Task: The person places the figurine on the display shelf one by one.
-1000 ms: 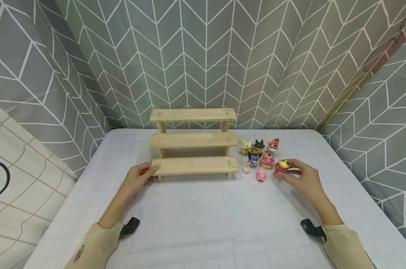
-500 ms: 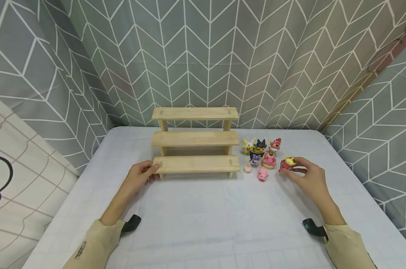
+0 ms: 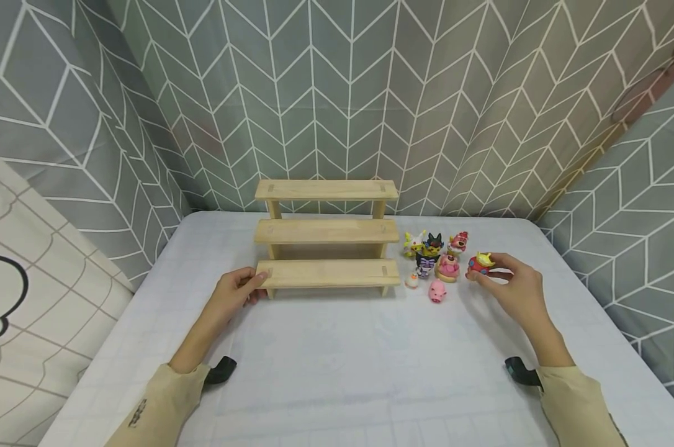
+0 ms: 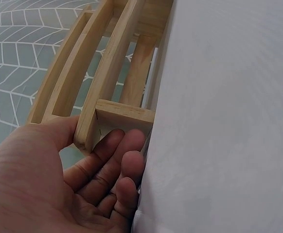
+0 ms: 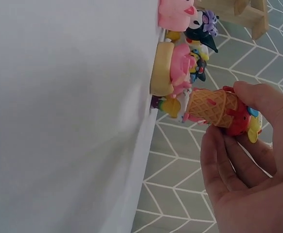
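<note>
A three-step wooden display stand (image 3: 327,231) stands on the white-covered table. My left hand (image 3: 238,290) grips the left end of its lowest step. In the left wrist view the thumb lies against the outer face of the step board (image 4: 107,73) and the fingers curl beneath it. My right hand (image 3: 512,287) pinches a toy figurine (image 3: 480,263) between thumb and fingers. The right wrist view shows that this figurine has a waffle-cone base (image 5: 212,108) with a red and yellow top. It is held off the table, just right of a group of small figurines.
Between the stand and my right hand, several figurines cluster: a pink pig (image 3: 437,290), a pink bear-like figure (image 3: 447,268), a small white one (image 3: 412,281), and a dark-eared one (image 3: 432,243). A patterned grey curtain (image 3: 337,93) hangs behind the table (image 3: 337,360).
My right hand has lifted the cone figurine off the table and moved it slightly right, away from the group. The left hand keeps its grip on the stand. The head view has shifted slightly.
</note>
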Motion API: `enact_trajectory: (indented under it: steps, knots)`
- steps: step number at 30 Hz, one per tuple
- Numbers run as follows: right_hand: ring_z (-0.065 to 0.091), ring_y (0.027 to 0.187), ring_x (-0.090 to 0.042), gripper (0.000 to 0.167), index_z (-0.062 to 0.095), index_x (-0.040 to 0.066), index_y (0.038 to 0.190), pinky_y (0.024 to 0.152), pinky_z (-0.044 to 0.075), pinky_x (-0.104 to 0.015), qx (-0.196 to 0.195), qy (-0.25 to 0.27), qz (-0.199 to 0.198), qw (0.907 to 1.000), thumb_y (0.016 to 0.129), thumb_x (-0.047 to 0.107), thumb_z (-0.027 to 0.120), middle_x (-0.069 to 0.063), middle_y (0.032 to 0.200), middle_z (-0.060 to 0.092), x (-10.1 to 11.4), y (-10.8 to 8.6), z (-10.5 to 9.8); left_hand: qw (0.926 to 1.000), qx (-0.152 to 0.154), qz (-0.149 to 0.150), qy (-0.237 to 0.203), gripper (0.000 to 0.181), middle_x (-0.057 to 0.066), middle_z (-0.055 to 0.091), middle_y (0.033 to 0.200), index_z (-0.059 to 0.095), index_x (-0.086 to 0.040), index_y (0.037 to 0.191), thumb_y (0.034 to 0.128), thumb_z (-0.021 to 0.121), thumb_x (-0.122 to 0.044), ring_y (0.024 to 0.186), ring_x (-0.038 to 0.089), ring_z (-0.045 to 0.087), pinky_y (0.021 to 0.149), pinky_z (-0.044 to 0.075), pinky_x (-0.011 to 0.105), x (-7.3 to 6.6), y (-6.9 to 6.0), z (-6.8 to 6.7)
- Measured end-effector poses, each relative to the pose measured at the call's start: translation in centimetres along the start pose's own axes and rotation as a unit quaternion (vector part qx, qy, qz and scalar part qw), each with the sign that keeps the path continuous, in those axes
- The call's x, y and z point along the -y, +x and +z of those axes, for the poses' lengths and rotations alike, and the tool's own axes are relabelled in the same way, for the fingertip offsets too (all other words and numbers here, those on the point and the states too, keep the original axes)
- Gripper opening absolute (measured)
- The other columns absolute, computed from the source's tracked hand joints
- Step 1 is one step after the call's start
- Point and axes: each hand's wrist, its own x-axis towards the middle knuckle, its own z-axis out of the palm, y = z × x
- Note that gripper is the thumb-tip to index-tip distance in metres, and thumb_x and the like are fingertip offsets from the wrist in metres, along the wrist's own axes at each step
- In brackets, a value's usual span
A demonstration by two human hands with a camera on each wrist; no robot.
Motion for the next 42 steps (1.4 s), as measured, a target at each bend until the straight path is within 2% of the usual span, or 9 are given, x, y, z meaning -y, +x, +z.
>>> enact_trajectory:
  steps: [2, 7, 9, 12, 14, 20, 29, 36, 42]
  knots:
    - [0.074, 0.100, -0.044, 0.056, 0.064, -0.006, 0.133, 0.076, 0.046, -0.001, -0.003, 0.001, 0.000, 1.0000, 0.090, 0.022, 0.086, -0.030, 0.119, 0.071, -0.1, 0.4, -0.1, 1.0000, 0.002, -0.002, 0.000, 0.036, 0.009, 0.073, 0.081, 0.066, 0.001, 0.100, 0.1073, 0.063, -0.034, 0.067, 0.014, 0.057, 0.059, 0.045, 0.025, 0.0, 0.1, 0.0]
    - [0.078, 0.089, -0.021, 0.053, 0.067, -0.004, 0.130, 0.073, 0.045, 0.001, -0.017, -0.005, 0.001, 0.9998, 0.088, 0.021, 0.088, -0.026, 0.116, 0.074, -0.1, 1.4, -0.2, 0.9999, 0.007, -0.008, 0.000, 0.032, 0.015, 0.073, 0.082, 0.065, 0.003, 0.099, 0.1086, 0.062, -0.027, 0.068, 0.018, 0.058, 0.058, 0.045, 0.027, -0.1, 0.2, 0.0]
    - [0.079, 0.090, -0.024, 0.052, 0.067, -0.003, 0.131, 0.072, 0.043, 0.001, -0.018, -0.004, 0.002, 0.9998, 0.089, 0.021, 0.087, -0.026, 0.117, 0.074, 0.1, 1.8, -0.2, 1.0000, 0.003, -0.009, 0.002, 0.033, 0.013, 0.072, 0.080, 0.066, 0.002, 0.099, 0.1083, 0.062, -0.029, 0.067, 0.017, 0.057, 0.058, 0.045, 0.027, -0.1, 0.1, 0.0]
    - [0.076, 0.099, -0.043, 0.053, 0.066, -0.004, 0.132, 0.071, 0.043, 0.001, -0.015, 0.006, 0.003, 0.9999, 0.091, 0.023, 0.085, -0.027, 0.119, 0.073, 0.6, 2.5, -0.1, 1.0000, 0.001, -0.004, 0.001, 0.036, 0.007, 0.071, 0.079, 0.066, 0.000, 0.101, 0.1073, 0.063, -0.035, 0.067, 0.014, 0.056, 0.058, 0.044, 0.025, -0.2, -0.1, 0.0]
    - [0.074, 0.102, -0.047, 0.053, 0.065, -0.004, 0.133, 0.071, 0.043, 0.002, -0.012, 0.009, 0.007, 0.9999, 0.092, 0.025, 0.085, -0.027, 0.122, 0.072, 0.9, 3.0, 0.0, 1.0000, 0.000, -0.002, -0.001, 0.038, 0.004, 0.071, 0.078, 0.067, -0.001, 0.101, 0.1064, 0.064, -0.038, 0.067, 0.014, 0.056, 0.059, 0.045, 0.025, -0.3, -0.2, 0.1]
    - [0.074, 0.104, -0.047, 0.052, 0.064, -0.005, 0.134, 0.071, 0.041, 0.003, -0.014, 0.010, 0.009, 0.9998, 0.093, 0.022, 0.083, -0.029, 0.123, 0.071, 1.6, 4.0, 0.1, 1.0000, 0.009, 0.000, -0.002, 0.041, 0.002, 0.071, 0.079, 0.067, -0.002, 0.100, 0.1059, 0.064, -0.042, 0.069, 0.014, 0.058, 0.060, 0.047, 0.025, -0.2, -0.2, 0.3]
    - [0.074, 0.105, -0.046, 0.053, 0.064, -0.004, 0.135, 0.071, 0.040, 0.003, -0.007, 0.008, 0.006, 0.9999, 0.094, 0.022, 0.083, -0.028, 0.123, 0.071, 2.1, 4.4, 0.5, 0.9999, -0.005, 0.008, 0.004, 0.037, 0.006, 0.068, 0.077, 0.066, 0.000, 0.099, 0.1061, 0.065, -0.036, 0.066, 0.013, 0.055, 0.057, 0.044, 0.025, -0.3, -0.2, 0.1]
    - [0.073, 0.108, -0.046, 0.056, 0.063, -0.004, 0.137, 0.072, 0.043, 0.001, 0.013, 0.014, 0.008, 0.9998, 0.094, 0.027, 0.082, -0.028, 0.125, 0.070, 4.1, 5.1, 0.5, 0.9999, 0.005, 0.009, 0.004, 0.032, 0.013, 0.070, 0.081, 0.065, 0.002, 0.097, 0.1082, 0.062, -0.028, 0.067, 0.016, 0.056, 0.057, 0.044, 0.027, -0.1, 0.1, 0.4]
    - [0.073, 0.109, -0.044, 0.057, 0.064, -0.002, 0.137, 0.076, 0.043, 0.000, 0.015, 0.027, -0.002, 0.9995, 0.093, 0.028, 0.084, -0.025, 0.127, 0.070, 6.3, 5.4, 1.5, 0.9998, -0.006, 0.017, 0.007, 0.035, 0.008, 0.069, 0.078, 0.066, -0.001, 0.095, 0.1064, 0.065, -0.034, 0.066, 0.013, 0.055, 0.058, 0.045, 0.025, -0.1, -0.1, 0.2]
